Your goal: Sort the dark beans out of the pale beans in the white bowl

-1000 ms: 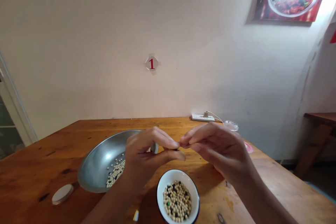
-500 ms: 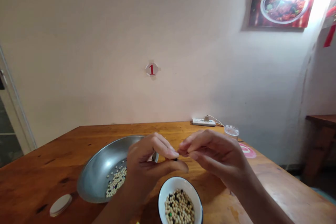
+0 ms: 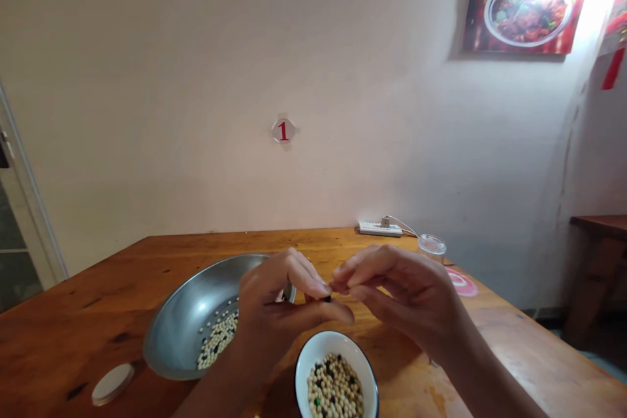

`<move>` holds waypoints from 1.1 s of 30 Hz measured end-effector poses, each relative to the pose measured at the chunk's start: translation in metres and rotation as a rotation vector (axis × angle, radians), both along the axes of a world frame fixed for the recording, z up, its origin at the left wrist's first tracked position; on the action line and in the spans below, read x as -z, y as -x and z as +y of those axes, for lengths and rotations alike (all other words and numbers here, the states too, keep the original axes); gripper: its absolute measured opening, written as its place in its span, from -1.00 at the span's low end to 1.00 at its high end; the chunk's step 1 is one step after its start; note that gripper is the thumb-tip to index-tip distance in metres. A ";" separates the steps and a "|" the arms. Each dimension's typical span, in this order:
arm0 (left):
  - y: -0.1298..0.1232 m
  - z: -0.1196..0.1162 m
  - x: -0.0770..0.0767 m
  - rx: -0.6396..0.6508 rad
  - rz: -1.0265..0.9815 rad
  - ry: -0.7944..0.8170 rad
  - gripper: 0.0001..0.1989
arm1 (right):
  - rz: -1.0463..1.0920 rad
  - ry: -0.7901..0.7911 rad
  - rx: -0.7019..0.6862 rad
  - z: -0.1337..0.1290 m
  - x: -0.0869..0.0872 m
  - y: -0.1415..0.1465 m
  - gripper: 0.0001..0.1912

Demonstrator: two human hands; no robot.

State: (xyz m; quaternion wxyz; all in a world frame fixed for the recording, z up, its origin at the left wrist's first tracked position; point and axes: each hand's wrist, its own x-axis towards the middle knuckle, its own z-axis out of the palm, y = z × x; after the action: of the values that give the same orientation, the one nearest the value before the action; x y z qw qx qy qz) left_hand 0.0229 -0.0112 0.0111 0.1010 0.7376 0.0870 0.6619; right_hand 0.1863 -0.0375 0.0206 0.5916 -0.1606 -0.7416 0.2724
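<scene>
Between the thumb and index finger of my left hand (image 3: 289, 297) is a small black round piece (image 3: 327, 299), a bead or a bean. My right hand (image 3: 399, 287) is closed in a pinch, its fingertips almost touching the left ones; I cannot make out what it holds. Below the hands stands a white bowl (image 3: 304, 372) with a dark rim. It holds many small pale balls (image 3: 345, 395), some black ones and a green bit. Left of my left hand, a wide metal basin (image 3: 171, 320) contains similar pale and dark balls (image 3: 218, 339), partly hidden by my forearm.
A round whitish lid (image 3: 112, 384) lies on the wooden table (image 3: 49, 339) at the left. Toward the back right are a power strip (image 3: 380, 228) with a plug and cord, a clear plastic jar (image 3: 432, 247) and a pink round mat (image 3: 463, 282). The wall (image 3: 220, 111) rises behind.
Both hands stay above the bowl. The right fingertips have come slightly closer to the left ones and the black piece. The bowl and basin stay put.
</scene>
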 end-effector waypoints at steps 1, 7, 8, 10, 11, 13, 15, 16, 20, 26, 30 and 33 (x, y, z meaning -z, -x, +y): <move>0.000 0.000 0.000 -0.008 0.004 -0.015 -0.71 | 0.002 -0.002 0.007 0.000 0.000 0.000 -0.89; 0.002 0.001 0.002 -0.035 0.022 -0.050 -0.73 | 0.013 0.025 0.011 0.000 0.002 -0.001 -0.88; 0.002 0.001 0.002 -0.038 0.021 -0.053 -0.73 | 0.010 0.019 0.015 0.000 0.002 -0.001 -0.88; 0.002 0.001 0.002 -0.045 0.023 -0.071 -0.72 | 0.001 0.000 0.023 0.001 0.001 -0.001 -0.86; 0.001 0.001 0.001 -0.051 0.025 -0.079 -0.73 | -0.003 -0.010 0.031 0.001 0.000 -0.001 -0.86; 0.001 0.001 0.001 -0.059 0.031 -0.091 -0.73 | -0.017 -0.035 0.049 0.001 -0.002 -0.001 -0.86; 0.000 0.000 0.000 -0.069 0.033 -0.094 -0.74 | -0.032 -0.048 0.064 0.000 -0.003 -0.002 -0.86; 0.000 0.000 0.000 -0.072 0.032 -0.094 -0.74 | -0.040 -0.048 0.062 0.000 -0.003 -0.002 -0.86; 0.000 0.001 0.001 -0.081 0.035 -0.097 -0.74 | -0.053 -0.030 0.029 0.001 -0.002 -0.005 -0.83; 0.002 0.003 0.004 -0.098 0.049 -0.108 -0.73 | -0.063 -0.028 0.043 0.001 -0.001 -0.005 -0.84; 0.001 0.003 0.005 -0.119 0.044 -0.125 -0.73 | -0.057 -0.029 0.058 0.000 -0.002 -0.004 -0.86; 0.001 0.002 0.005 -0.139 0.039 -0.136 -0.73 | -0.055 -0.016 0.066 0.000 -0.002 -0.004 -0.88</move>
State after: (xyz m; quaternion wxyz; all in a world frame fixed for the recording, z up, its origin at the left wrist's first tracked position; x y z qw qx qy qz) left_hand 0.0222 -0.0094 0.0064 0.0031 0.7479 0.0948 0.6571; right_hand 0.1907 -0.0373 0.0227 0.5807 -0.1875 -0.7543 0.2422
